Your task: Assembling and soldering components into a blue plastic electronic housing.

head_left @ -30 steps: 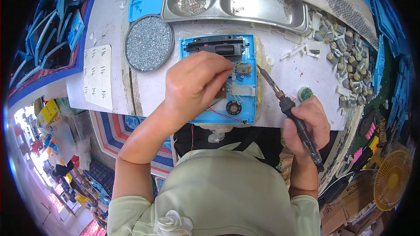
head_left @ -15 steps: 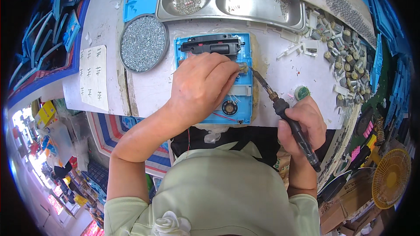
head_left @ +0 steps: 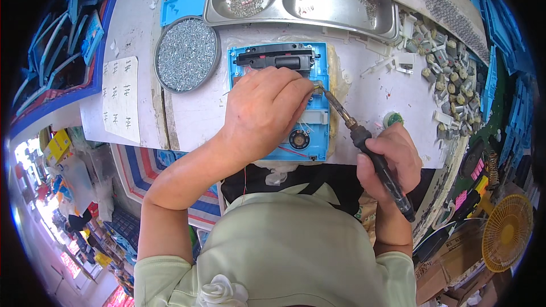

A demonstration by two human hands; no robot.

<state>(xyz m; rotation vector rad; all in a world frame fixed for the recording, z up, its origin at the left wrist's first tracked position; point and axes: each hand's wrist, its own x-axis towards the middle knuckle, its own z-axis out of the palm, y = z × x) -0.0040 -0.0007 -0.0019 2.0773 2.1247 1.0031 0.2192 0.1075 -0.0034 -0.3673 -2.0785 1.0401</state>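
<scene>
A blue plastic casing (head_left: 320, 139) lies on the table before me, with a black mechanism (head_left: 278, 58) across its far end and a small round speaker (head_left: 299, 139) near its front. My left hand (head_left: 264, 108) rests over the casing's middle, fingers closed in a pinch and their tips mostly hidden. Just beyond them sits a small brass-coloured part (head_left: 318, 87) at the casing's right side. In my right hand (head_left: 395, 162) is a black-handled soldering iron (head_left: 372, 153), held like a pen. Its tip reaches that small part and seems to touch it.
A round dish of screws (head_left: 186, 54) stands to the left. Behind the casing is a steel tray (head_left: 341, 28) holding small metal parts. Small motors (head_left: 455, 85) are heaped at the right, beyond a green solder spool (head_left: 392, 119). A yellow fan (head_left: 508, 233) is lower right.
The soldering iron's tip has shifted slightly left and up, onto the small part, as my right hand moved a little left. My left hand has barely moved.
</scene>
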